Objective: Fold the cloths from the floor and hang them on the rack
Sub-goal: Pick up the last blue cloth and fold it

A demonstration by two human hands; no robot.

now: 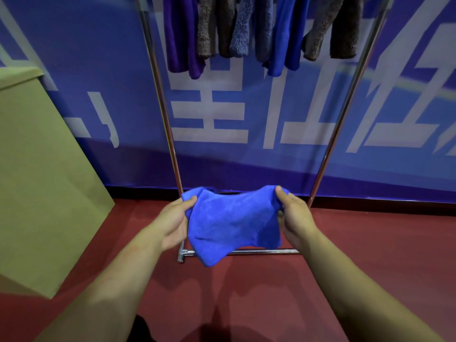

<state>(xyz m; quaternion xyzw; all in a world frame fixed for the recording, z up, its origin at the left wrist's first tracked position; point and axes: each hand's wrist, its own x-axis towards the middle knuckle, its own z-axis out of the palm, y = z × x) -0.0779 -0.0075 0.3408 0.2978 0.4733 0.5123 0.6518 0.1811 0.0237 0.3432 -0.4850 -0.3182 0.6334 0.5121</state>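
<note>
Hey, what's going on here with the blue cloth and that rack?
A person holds a blue cloth up in front of a metal rack. The left hand pinches its left top corner, the right hand its right one, and it hangs loose, not yet folded. Purple, brown and blue cloths already hang on the rack above.

hands (237, 218) pinching blue cloth (229, 220), rack (340, 114) behind

Bare forearms, left hand (174, 218), right hand (294, 215), no sleeves

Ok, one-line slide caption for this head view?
Both hands, left and right, hold a blue cloth before the rack of hung cloths.
</note>
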